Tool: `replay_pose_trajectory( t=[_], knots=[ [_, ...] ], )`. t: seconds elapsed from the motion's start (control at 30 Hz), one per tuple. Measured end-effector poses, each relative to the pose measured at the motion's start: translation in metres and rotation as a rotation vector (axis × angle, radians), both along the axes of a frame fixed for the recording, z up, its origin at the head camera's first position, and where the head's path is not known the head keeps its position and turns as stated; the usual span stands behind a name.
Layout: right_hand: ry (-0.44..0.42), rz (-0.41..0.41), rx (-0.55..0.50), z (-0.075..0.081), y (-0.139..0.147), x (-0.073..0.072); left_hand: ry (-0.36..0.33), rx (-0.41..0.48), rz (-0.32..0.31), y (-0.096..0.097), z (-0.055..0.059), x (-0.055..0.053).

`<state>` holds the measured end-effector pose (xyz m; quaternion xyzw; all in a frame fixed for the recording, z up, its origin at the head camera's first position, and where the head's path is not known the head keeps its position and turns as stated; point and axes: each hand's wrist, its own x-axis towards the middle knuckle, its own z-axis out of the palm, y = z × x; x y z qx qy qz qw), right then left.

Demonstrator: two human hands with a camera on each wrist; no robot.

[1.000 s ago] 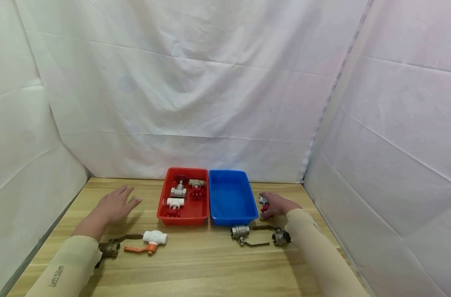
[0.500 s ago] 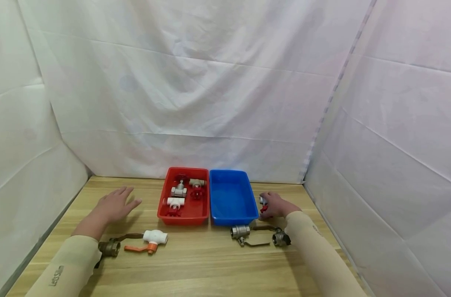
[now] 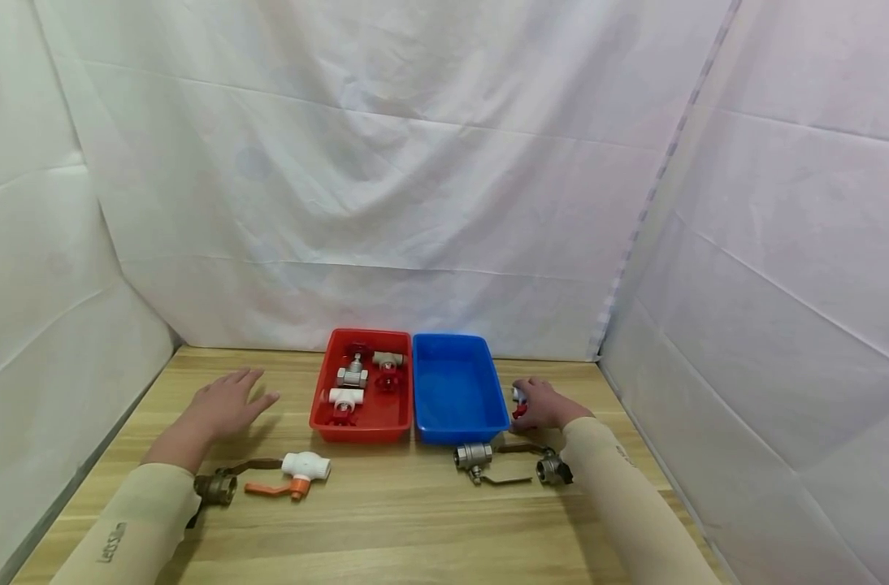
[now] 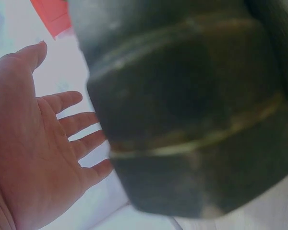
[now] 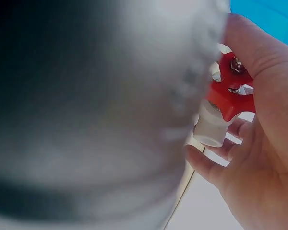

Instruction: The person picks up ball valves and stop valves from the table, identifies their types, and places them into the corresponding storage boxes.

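My right hand (image 3: 547,404) is on the table just right of the blue tray and grips a white valve with a red handwheel (image 5: 229,101). In the right wrist view the thumb lies along the handwheel and the fingers curl behind the white body; my hand covers most of the valve in the head view. My left hand (image 3: 225,404) rests at the left with fingers spread, holding nothing. Close below its wrist lies a brass ball valve (image 3: 218,489), partly behind the sleeve. A white ball valve with an orange lever (image 3: 305,466) is nearby.
The red tray (image 3: 364,434) holds three handwheel valves and stands beside the blue tray (image 3: 461,435). In front of the blue tray lie a steel ball valve (image 3: 475,457) and a darker ball valve (image 3: 550,470), near my right sleeve. White curtains (image 3: 386,203) enclose the table.
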<state>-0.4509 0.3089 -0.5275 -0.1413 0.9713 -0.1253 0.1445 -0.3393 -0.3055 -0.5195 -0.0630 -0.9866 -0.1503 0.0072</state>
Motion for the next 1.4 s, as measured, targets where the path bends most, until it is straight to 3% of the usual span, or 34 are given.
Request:
replay_pose_trajectory(
  t=[0.8, 1.13, 1.4],
  knots=[
    [0.032, 0.016, -0.012, -0.003, 0.003, -0.002, 0.0, 0.013, -0.004, 0.003, 0.006, 0.002],
    [0.026, -0.002, -0.068, -0.009, 0.009, -0.003, 0.006, 0.01, 0.0, 0.003, 0.007, 0.001],
    [0.076, 0.026, -0.089, -0.002, 0.011, 0.001, 0.003, 0.014, 0.003, 0.003, 0.006, 0.0]
  ],
)
